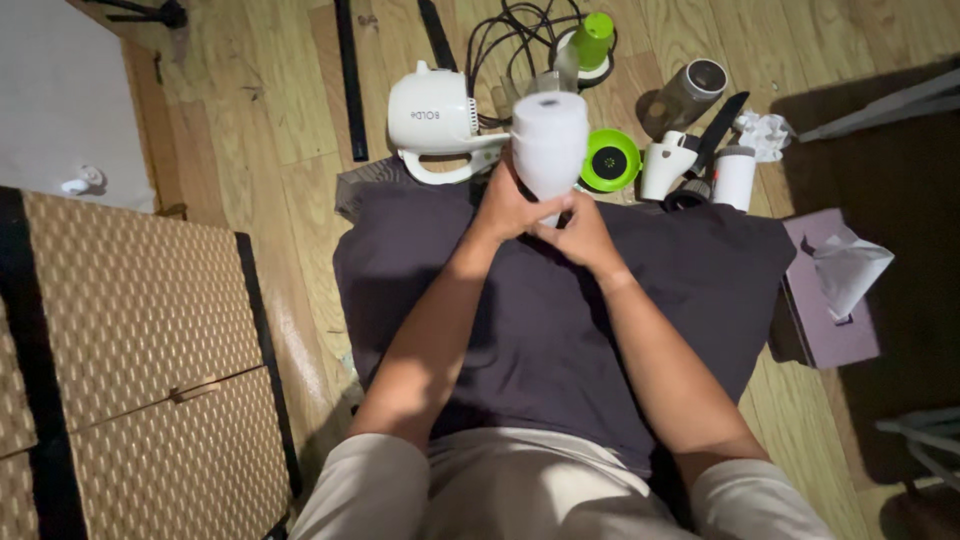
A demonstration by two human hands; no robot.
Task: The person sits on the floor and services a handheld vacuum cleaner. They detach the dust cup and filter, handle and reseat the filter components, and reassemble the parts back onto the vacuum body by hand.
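1. a wooden floor (260, 110) fills the view, seen from above a seated person's knees.
2. a dark cloth (540, 330) is spread on the floor; it serves as the landmark for what follows.
3. left of the cloth lies a woven tan mat (130, 330) with black edging.
4. right of the cloth sits a mauve tissue box (835, 320) with a tissue poking out.
5. beyond the cloth's far edge lie a white handheld appliance (432, 118), its black cords, a lime green round part (610, 160) and several small white and grey attachments.
6. above the cloth's far edge, a white cylinder (550, 140) is held upright.
7. the left hand (510, 205) and right hand (580, 235) are pressed together, both clasped around the cylinder's lower end.
8. judged risk: the grip is low on the cylinder, so it could tip forward into the cluttered parts behind.
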